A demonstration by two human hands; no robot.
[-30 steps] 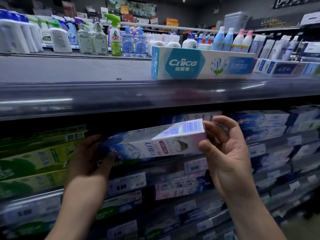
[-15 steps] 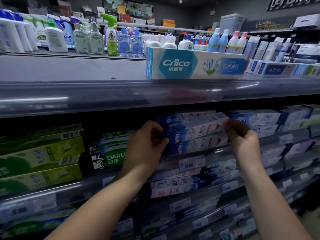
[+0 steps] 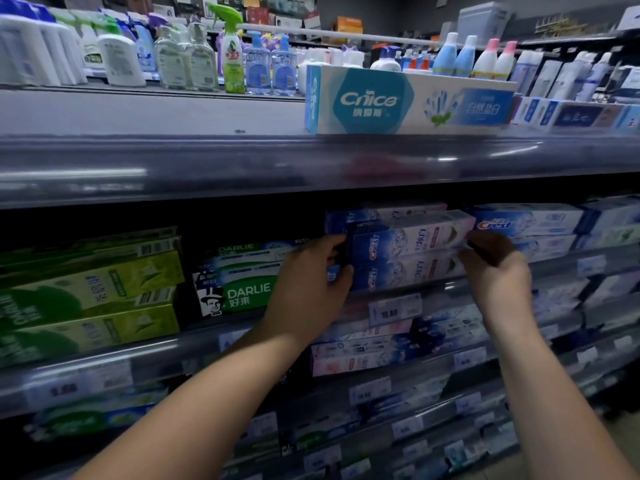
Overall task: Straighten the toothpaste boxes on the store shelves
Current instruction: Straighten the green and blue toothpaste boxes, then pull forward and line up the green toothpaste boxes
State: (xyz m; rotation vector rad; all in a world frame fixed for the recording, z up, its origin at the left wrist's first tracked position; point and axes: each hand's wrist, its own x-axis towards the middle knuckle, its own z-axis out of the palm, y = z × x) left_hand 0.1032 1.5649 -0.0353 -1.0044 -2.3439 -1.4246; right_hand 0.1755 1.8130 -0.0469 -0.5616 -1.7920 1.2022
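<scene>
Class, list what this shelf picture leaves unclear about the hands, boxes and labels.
All head view.
Crest box: left end covered by the left hand.
Right hand: fingertips lost in shadow and blur at that box's right end.
Lower price labels: too blurred to read.
Green boxes: cut off by the left edge.

A green spray bottle (image 3: 232,60) stands among soap bottles (image 3: 258,69).

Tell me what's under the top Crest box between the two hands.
A matching toothpaste box lies directly under the top box. The left hand covers its left end, the right hand its right corner. The shelf lip hides whatever is beneath that.
</scene>
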